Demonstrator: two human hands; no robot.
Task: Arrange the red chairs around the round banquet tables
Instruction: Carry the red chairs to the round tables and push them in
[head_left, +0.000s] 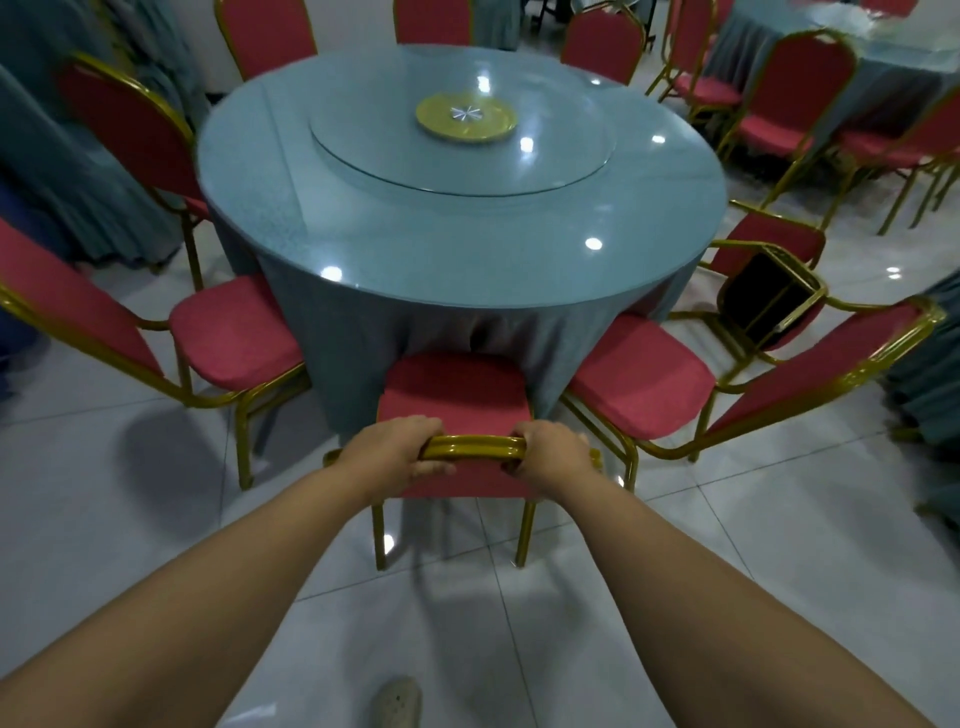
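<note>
Both hands form the grip here: the left hand (397, 451) and the right hand (550, 451) are each curled tight around the gold top rail of the near red chair (457, 395), one at each end of the rail, equally far forward. That rail runs left to right, crosswise to the arms, and the chair's seat lies straight ahead of the grip, its front edge touching the hanging cloth of the round surface (457, 218). Judging by this, the chair is close to home, and only a short straight push remains. Neighbouring chairs stand just beside it on the left (234, 332) and right (639, 384). Further right, one chair lies tipped over (763, 301) on the tiled floor (571, 649).
</note>
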